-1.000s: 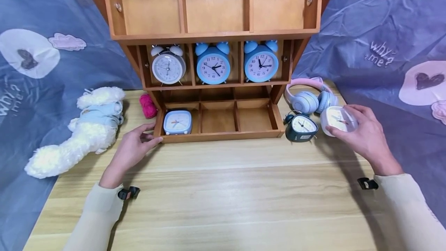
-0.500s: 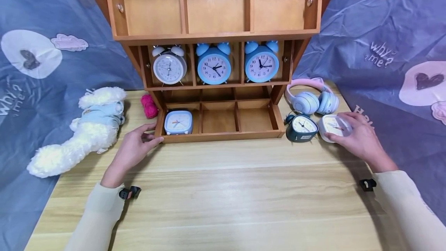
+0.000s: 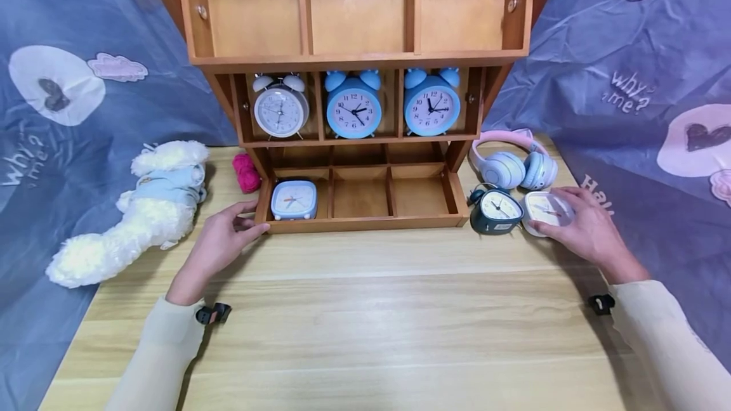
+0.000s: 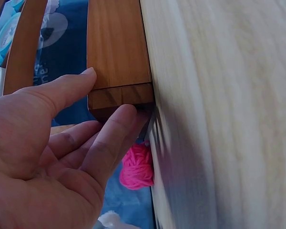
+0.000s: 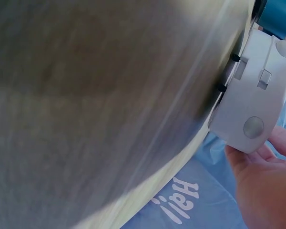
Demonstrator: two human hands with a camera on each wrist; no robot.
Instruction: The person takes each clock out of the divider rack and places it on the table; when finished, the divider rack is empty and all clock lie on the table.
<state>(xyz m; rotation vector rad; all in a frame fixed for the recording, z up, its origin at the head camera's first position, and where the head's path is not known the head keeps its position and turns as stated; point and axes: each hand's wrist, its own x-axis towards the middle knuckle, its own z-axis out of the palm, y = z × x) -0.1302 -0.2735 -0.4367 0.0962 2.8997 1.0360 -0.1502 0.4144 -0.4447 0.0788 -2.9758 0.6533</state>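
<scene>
the left hand gripped the shelf at its seven-o'clock corner; the right hand held the white clock, at three o'clock from the dark clock.

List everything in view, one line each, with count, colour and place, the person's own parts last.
Wooden shelf: 1, brown, back of table
Twin-bell alarm clocks: 3, one white, two blue, middle tier
Square clock: 1, pale blue, bottom-left compartment
Bell clock: 1, dark teal, right of shelf
Handheld clock: 1, white, in right hand
Headphones: 1 pair, pink and pale blue, behind teal clock
Yarn skein: 1, pink, left of shelf
Plush toy: 1, white with light-blue garment, far left
Table: 1, pale wood, underneath
Printed cloth: blue-grey, background
Wrist devices: 2, black, at cuffs
Sleeves: 2, cream, both arms
Left hand: 1, bare, at shelf's lower-left corner
Right hand: 1, bare, holding white clock
</scene>
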